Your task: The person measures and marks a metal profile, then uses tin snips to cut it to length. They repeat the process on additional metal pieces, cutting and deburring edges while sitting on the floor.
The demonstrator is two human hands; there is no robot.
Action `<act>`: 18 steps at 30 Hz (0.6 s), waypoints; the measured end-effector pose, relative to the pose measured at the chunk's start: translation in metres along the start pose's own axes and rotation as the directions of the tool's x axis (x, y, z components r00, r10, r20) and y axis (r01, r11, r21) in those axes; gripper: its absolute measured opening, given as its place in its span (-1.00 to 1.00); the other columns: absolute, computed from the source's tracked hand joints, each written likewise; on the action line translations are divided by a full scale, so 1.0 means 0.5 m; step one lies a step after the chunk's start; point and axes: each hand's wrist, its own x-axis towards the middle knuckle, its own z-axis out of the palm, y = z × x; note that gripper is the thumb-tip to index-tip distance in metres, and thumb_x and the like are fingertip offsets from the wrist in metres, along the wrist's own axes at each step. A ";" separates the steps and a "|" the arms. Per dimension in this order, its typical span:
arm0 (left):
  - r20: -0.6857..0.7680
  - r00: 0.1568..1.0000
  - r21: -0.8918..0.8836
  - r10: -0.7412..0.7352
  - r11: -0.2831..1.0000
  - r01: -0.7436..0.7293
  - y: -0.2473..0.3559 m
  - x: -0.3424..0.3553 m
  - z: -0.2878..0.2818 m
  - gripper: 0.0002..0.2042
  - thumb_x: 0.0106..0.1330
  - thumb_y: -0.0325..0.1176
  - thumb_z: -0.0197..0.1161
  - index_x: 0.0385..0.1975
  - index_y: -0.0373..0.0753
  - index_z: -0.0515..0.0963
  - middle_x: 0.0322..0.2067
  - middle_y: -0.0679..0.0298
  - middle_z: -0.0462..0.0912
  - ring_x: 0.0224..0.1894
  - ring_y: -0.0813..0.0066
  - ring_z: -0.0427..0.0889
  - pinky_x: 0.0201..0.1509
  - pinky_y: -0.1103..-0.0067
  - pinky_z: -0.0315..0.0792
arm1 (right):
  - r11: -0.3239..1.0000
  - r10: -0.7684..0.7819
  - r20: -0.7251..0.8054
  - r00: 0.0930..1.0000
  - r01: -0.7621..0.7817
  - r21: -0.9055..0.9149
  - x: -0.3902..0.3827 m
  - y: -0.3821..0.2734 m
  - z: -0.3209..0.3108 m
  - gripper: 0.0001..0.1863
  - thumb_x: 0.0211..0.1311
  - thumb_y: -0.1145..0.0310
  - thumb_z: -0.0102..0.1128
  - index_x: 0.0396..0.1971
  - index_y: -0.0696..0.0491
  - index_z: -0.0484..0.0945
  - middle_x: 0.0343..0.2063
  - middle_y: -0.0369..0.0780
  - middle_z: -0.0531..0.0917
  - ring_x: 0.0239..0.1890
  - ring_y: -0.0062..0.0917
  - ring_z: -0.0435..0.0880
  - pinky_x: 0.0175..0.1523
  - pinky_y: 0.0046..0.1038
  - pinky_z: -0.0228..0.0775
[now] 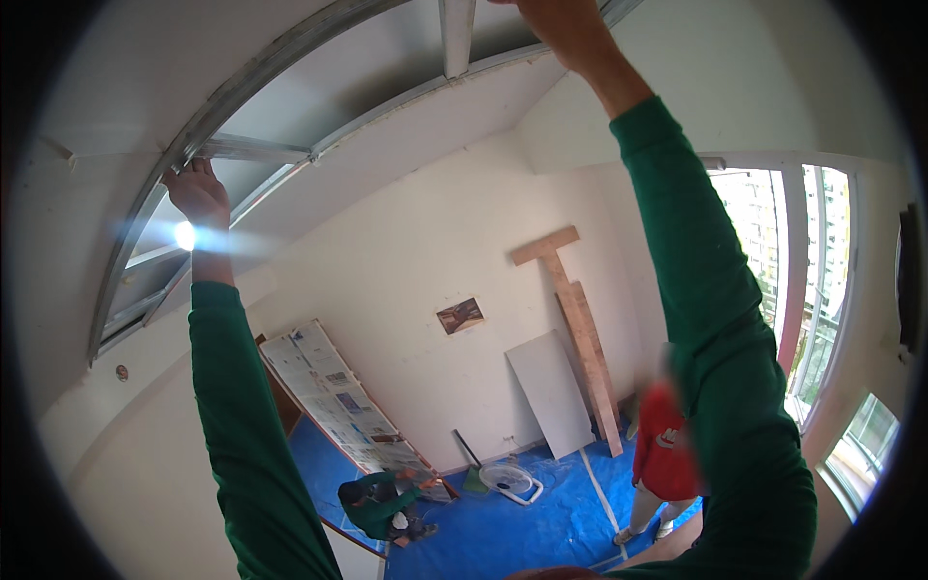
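Note:
Overhead, a metal ceiling frame [275,153] with curved-looking rails and cross members surrounds an opening in the white ceiling. My left hand [198,193] is raised to its left part, fingers bent against the rail beside a cross member and gripping it. My right hand [570,34] reaches up at the top edge near the frame's upper rail; its fingertips are cut off by the picture's edge, so I cannot tell what they hold. A bright light glares just below my left hand.
Below, a crouching person [372,507] works by a newspaper-covered panel [329,387]; a person in red [657,449] stands at right. A wooden T-piece [570,319], grey board [546,387] and fan [507,480] rest by the back wall on blue sheeting [546,532]. Windows [822,280] are at right.

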 end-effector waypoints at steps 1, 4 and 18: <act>0.012 1.000 -0.005 0.003 1.000 -0.003 -0.002 0.000 -0.001 -0.34 0.77 0.15 -0.31 0.61 -0.22 0.20 0.57 0.05 0.30 0.60 0.15 0.28 0.78 0.23 0.02 | 0.997 0.034 0.015 0.999 -0.033 -0.064 0.012 -0.005 -0.001 -0.71 0.65 0.15 0.14 -0.09 0.08 0.63 -0.24 -0.27 0.76 -0.19 -0.62 0.68 0.01 -0.40 0.57; -0.003 1.000 -0.019 -0.007 1.000 0.007 -0.007 0.003 -0.004 -0.34 0.78 0.14 -0.32 0.60 -0.23 0.21 0.55 0.04 0.32 0.60 0.15 0.29 0.78 0.23 0.02 | 0.981 0.023 0.035 0.999 -0.016 -0.195 0.038 -0.007 0.005 -0.71 0.65 0.16 0.12 -0.10 0.10 0.62 -0.25 -0.28 0.75 -0.23 -0.64 0.63 -0.07 -0.44 0.54; -0.028 0.999 -0.072 0.047 0.996 -0.048 -0.023 0.029 -0.030 -0.52 0.79 0.00 -0.17 0.52 -0.09 0.30 0.46 0.04 0.44 0.42 0.11 0.51 0.59 0.14 0.34 | 0.974 0.059 0.003 0.998 -0.057 -0.218 0.050 -0.015 0.007 -0.64 0.70 0.08 0.07 0.01 0.09 0.62 -0.07 -0.21 0.80 0.04 -0.48 0.79 0.01 -0.33 0.72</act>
